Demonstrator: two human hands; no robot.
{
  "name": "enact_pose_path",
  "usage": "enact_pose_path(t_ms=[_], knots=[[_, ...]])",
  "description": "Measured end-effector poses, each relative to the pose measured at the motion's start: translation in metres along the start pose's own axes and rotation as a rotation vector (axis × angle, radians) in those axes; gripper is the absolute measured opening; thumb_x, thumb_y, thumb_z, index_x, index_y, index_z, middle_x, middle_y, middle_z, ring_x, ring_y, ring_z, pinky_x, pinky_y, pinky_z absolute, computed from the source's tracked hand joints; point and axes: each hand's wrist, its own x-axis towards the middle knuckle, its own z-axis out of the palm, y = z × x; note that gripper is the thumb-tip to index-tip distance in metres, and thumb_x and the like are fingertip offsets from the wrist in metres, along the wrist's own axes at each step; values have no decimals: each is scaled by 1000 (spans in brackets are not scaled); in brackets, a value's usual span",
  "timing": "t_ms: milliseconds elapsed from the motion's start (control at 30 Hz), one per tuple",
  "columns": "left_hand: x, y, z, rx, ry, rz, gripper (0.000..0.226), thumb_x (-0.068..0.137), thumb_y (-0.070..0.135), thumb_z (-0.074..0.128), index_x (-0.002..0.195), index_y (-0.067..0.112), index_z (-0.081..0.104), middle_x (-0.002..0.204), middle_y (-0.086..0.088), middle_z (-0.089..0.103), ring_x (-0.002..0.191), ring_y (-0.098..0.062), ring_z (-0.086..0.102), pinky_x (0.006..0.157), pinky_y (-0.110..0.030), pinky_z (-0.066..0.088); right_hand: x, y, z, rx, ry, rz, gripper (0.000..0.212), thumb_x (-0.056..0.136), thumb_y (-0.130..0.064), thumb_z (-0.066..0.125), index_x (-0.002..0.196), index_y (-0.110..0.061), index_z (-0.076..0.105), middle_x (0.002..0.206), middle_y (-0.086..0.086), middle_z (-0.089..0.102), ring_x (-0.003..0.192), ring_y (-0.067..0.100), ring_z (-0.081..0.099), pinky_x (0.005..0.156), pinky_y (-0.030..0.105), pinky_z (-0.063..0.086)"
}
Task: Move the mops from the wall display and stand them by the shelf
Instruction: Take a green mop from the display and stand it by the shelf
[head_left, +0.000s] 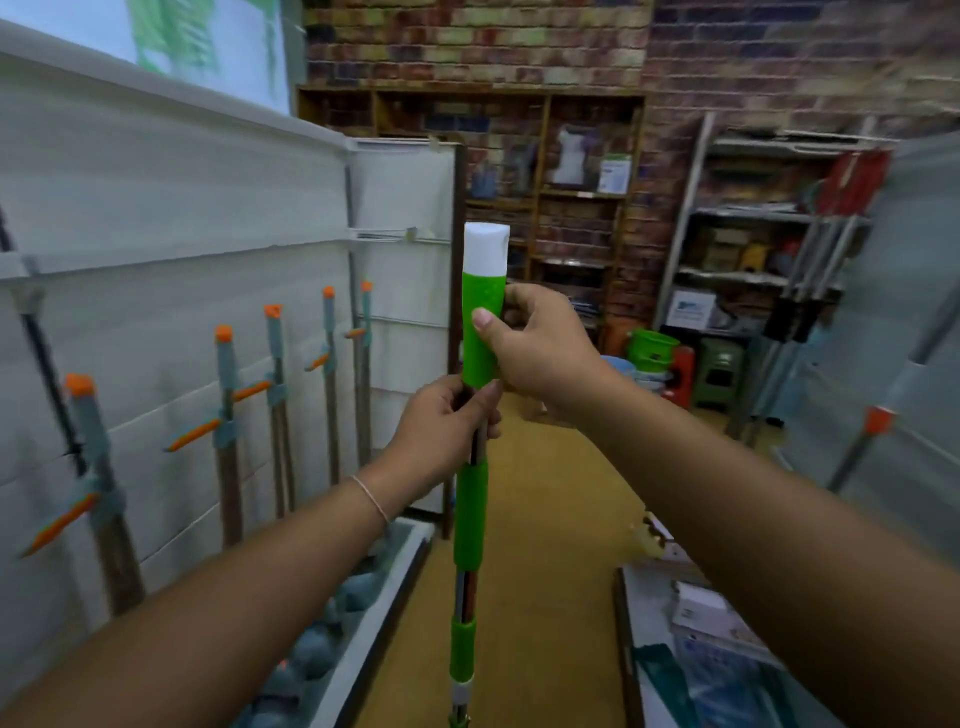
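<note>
Green mop (470, 514) stood upright right of the wall display (171, 322); right hand (540, 348) gripped its handle, left hand (441, 426) pinched the pole below. Best kept vertical while carried.

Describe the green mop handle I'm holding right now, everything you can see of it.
The green mop handle stands nearly upright in the middle of the aisle. Its top has a white cap above a textured green plastic grip; below come bare metal shaft, a long green sleeve and a shorter green collar with a white ring. The right hand pinches the grip, thumb in front; the left hand wraps the shaft just beneath. The mop head is out of view.
</note>
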Motion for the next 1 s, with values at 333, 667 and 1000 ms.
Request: enact_pose_path(t_ms=[333,667,1000], knots=[[146,1,58,-69,-403,53,24,95,23,57,98,1,65,86,-12,71,76,-15,70,68,-25,55,97,44,-67,-290,292,50,14,98,-22,56,108,-14,62,88,-4,65,84,12,62,70,26,51],[226,-20,167,-212,-619,92,24,99,16,51,113,-2,59,101,-15,70,90,-26,68,84,-41,56,140,110,-158,-377,472,100,14,101,-20,50,106,-13,61,93,4,65,78,14,60,65,26,50],[269,-6,282,-299,-692,81,13,94,13,59,97,2,63,82,-12,67,71,-21,65,71,-38,57,156,151,-253,-389,667,113,17,95,-30,62,100,-14,65,90,8,70,84,23,69,76,42,59]])
